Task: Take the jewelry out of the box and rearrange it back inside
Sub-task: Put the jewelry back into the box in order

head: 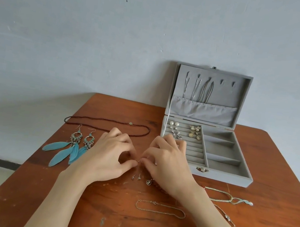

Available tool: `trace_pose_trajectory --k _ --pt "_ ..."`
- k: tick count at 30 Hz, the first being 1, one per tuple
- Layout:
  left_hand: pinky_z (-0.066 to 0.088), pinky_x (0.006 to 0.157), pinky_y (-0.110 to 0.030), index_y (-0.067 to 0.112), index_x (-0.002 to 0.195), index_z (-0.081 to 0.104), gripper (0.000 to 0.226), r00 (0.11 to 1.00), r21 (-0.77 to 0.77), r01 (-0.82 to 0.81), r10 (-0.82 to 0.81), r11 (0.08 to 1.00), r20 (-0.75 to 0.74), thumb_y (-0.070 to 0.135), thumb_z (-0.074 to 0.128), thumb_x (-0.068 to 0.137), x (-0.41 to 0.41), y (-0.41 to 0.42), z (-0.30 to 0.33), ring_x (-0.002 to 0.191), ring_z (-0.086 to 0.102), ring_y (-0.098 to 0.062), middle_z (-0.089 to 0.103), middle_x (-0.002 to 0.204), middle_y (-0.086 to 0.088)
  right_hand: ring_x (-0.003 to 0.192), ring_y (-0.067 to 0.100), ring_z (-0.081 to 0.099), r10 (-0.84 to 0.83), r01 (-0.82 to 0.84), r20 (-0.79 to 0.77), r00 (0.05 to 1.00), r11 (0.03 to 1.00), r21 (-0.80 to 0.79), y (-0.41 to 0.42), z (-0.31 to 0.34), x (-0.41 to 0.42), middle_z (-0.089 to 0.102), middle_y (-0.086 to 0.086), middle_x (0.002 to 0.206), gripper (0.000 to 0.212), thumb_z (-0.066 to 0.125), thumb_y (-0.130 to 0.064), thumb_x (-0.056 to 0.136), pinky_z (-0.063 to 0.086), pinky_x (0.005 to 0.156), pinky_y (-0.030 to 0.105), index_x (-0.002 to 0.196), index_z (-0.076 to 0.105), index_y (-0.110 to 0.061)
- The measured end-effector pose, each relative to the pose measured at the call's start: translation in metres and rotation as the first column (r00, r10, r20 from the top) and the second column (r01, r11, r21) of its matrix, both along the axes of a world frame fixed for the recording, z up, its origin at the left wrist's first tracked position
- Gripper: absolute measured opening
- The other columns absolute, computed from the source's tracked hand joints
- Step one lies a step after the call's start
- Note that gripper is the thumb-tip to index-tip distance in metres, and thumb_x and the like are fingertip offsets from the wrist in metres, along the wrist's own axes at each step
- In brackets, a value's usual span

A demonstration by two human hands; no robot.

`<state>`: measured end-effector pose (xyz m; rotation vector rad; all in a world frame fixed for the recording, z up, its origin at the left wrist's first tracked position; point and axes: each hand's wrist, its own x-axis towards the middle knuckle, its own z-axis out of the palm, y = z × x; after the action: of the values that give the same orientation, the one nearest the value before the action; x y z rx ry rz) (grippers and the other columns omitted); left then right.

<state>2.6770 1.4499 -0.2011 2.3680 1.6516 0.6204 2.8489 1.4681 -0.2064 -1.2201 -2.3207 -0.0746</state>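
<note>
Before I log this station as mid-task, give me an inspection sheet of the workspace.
Surface: worn wooden table, scratched.
Job's things: grey jewelry box open, earrings in its ring rows, chains hanging in the lid; feather earrings, beaded necklace, stud earrings, thin bracelet and silver chain on the table.
Clutter: nothing seen.
Hands: left hand and right hand meet fingertip to fingertip over a tiny item, too small to identify.
Cables: nothing seen.
Surroundings: plain pale wall.

The light is soft and even, like daytime, with no glare. The box (205, 153) drops a faint shadow on the wall (80, 24) toward nine o'clock. Edges bend a little, and all looks slightly soft.
</note>
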Motion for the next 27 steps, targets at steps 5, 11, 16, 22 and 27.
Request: trace_pose_trajectory --k 5,11,16,22,27 --pt "0.024 0.091 -0.021 0.036 0.09 0.061 0.013 1.0 -0.037 0.008 -0.007 0.999 0.011 0.045 0.063 0.081 0.004 0.001 0.001 0.104 0.031 0.002 0.048 0.095 0.027 0.079 0.02 0.054 -0.033 0.022 -0.138 0.99 0.996 -0.082 0.005 0.007 0.009 0.058 -0.01 0.074 0.012 0.06 -0.032 0.075 0.033 0.073 0.036 0.07 0.07 -0.027" --pt "0.027 0.093 -0.022 0.037 0.077 0.058 0.008 0.999 -0.057 0.039 -0.038 0.998 0.024 0.037 0.062 0.084 0.008 0.005 0.001 0.099 0.033 0.001 0.049 0.09 0.025 0.096 0.012 0.046 -0.057 0.021 -0.221 0.974 0.987 -0.158 0.012 0.01 0.018 0.053 -0.014 0.084 0.012 0.062 -0.031 0.086 0.022 0.082 0.03 0.084 0.072 -0.025" --pt "0.033 0.092 -0.023 0.033 0.08 0.061 0.005 0.997 -0.015 0.035 -0.034 0.999 0.066 0.035 0.061 0.085 0.016 0.009 0.001 0.098 0.039 0.0 0.051 0.086 0.024 0.093 0.012 0.044 -0.1 0.048 -0.277 0.956 0.981 -0.187 0.019 0.014 0.03 0.056 -0.011 0.085 0.011 0.062 -0.03 0.087 0.027 0.086 0.031 0.083 0.071 -0.024" --pt "0.034 0.081 -0.017 0.031 0.079 0.06 0.006 0.973 0.074 0.049 -0.065 0.996 0.22 0.032 0.059 0.085 0.043 0.021 0.021 0.097 0.043 0.0 0.056 0.085 0.019 0.093 0.014 0.044 -0.258 0.163 -0.373 0.891 0.95 -0.266 0.036 0.023 0.059 0.054 -0.01 0.084 0.01 0.064 -0.026 0.085 0.033 0.086 0.034 0.08 0.07 -0.02" --pt "0.033 0.084 -0.028 0.019 0.085 0.065 0.014 0.991 0.152 0.038 -0.056 0.988 0.12 0.03 0.057 0.088 0.073 0.048 0.031 0.086 0.037 -0.006 0.053 0.083 0.016 0.102 0.021 0.049 -0.416 0.317 -0.369 0.831 0.899 -0.302 0.048 0.026 0.084 0.061 -0.001 0.092 0.012 0.063 -0.026 0.086 0.035 0.092 0.04 0.085 0.071 -0.017"
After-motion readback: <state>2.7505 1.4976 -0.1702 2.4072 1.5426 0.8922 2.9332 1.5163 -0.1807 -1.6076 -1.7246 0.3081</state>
